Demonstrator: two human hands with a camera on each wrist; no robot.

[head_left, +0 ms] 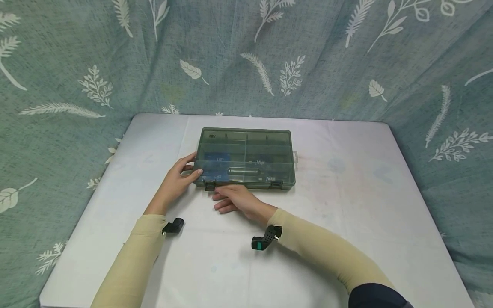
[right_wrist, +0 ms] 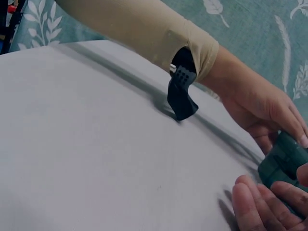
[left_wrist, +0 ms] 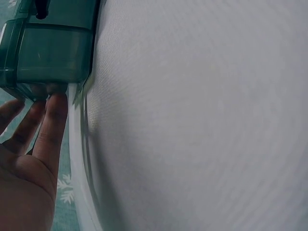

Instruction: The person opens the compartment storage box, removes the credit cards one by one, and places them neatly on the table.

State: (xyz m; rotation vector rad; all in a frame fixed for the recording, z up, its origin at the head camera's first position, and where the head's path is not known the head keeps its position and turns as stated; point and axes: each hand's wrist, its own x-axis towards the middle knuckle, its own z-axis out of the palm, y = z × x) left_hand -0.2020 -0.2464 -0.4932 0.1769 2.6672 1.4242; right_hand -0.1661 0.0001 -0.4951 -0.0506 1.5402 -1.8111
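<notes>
A flat, dark green see-through compartment box (head_left: pixel 246 147) lies on the white table with its lid down. My left hand (head_left: pixel 175 184) holds its near left corner, thumb over the lid's edge and fingers against the left side. In the left wrist view, those fingers (left_wrist: pixel 50 130) reach the box's end wall (left_wrist: pixel 53 53). My right hand (head_left: pixel 240 201) is at the front edge, its uppermost digit touching the left black latch (head_left: pixel 209 186). Its other fingers (right_wrist: pixel 264 204) extend loosely below. The right black latch (head_left: pixel 276 184) lies against the box front.
Blue and dark pieces with white lettering (head_left: pixel 217 164) show through the lid. A clear tab (head_left: pixel 295 157) sticks out from the right side. The white table (head_left: pixel 346 179) has a leaf-patterned cloth (head_left: pixel 231 55) hanging behind it and at both sides.
</notes>
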